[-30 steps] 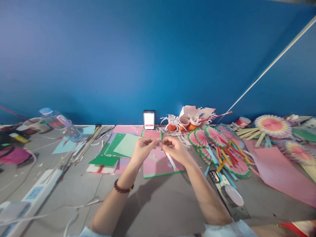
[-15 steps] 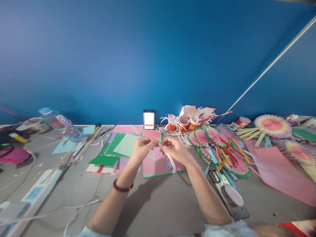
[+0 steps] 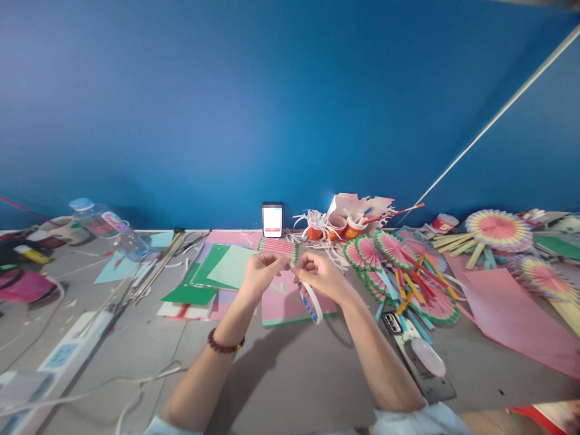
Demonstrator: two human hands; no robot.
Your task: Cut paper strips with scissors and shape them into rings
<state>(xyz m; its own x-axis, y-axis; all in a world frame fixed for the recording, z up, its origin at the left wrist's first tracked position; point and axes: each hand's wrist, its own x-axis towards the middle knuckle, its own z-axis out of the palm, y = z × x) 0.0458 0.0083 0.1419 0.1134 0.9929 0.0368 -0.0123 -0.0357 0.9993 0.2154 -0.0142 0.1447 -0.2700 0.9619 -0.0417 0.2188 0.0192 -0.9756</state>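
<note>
My left hand (image 3: 261,273) and my right hand (image 3: 319,275) meet above the grey table, fingertips pinched together. Between them they hold a narrow white strip (image 3: 310,301) with blue and red marks that curls downward below my right hand. A bead bracelet (image 3: 225,346) circles my left wrist. Under the hands lies a pink sheet with a green edge (image 3: 290,303).
Green and pale sheets (image 3: 212,272) lie left of the hands. Finished paper fans (image 3: 399,272) with coloured sticks pile up at the right beside a large pink sheet (image 3: 512,311). A phone (image 3: 272,219) and cups (image 3: 335,228) stand by the blue wall. A bottle (image 3: 109,226), power strip (image 3: 58,356), black phone (image 3: 417,356).
The strip hung nearly straight a second ago; now it curls into a loop under my right hand. Both hands stay in nearly the same place.
</note>
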